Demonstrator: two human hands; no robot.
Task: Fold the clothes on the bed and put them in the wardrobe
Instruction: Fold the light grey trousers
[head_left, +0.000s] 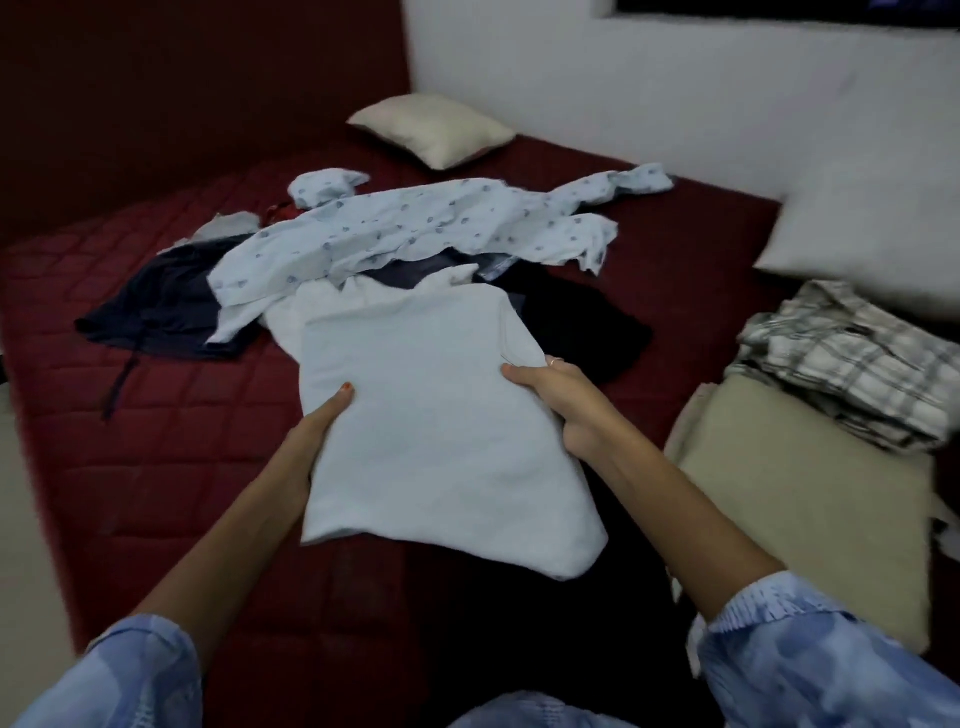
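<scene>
A folded pale blue garment (431, 426) is held above the dark red mattress (156, 467). My left hand (319, 421) grips its left edge with the thumb on top. My right hand (561, 400) grips its right edge near the collar. Behind it lies an unfolded heap: a light blue patterned shirt (415, 223), a white garment (332, 306), a navy garment (156, 306) with a trailing cord, and a black garment (576, 322). A folded plaid shirt (852, 364) rests on a folded beige cloth (800, 499) at the right.
A cream pillow (431, 130) lies at the far end of the bed by the dark red headboard. A large white pillow (878, 228) leans against the white wall at the right. The mattress's left edge drops to a pale floor (26, 545).
</scene>
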